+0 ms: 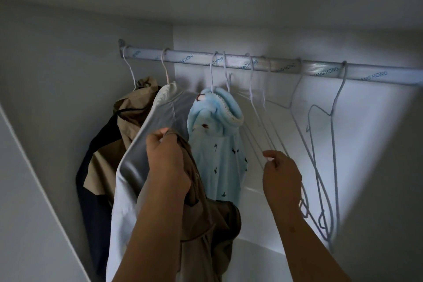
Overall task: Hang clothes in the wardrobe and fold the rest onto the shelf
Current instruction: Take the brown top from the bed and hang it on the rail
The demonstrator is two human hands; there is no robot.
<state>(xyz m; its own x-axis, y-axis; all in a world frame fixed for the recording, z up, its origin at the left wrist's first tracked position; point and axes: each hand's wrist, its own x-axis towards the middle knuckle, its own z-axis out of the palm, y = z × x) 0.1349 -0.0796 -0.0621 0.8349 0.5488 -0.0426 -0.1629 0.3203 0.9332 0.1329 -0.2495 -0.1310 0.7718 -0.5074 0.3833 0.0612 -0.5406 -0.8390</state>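
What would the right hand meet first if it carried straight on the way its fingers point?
Most likely the bare wire hangers just past its fingertips; the right hand may be touching one. Behind them is the back wall. Depth is unclear.

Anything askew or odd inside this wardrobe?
The light blue garment sits bunched around its hanger's hook rather than spread flat. The empty wire hangers hang splayed at different angles along the rod.

The brown garment (206,224) ran off below, the rail (320,70) off right; the right hand (282,176)'s hold among blurred hangers (338,89) was unclear.
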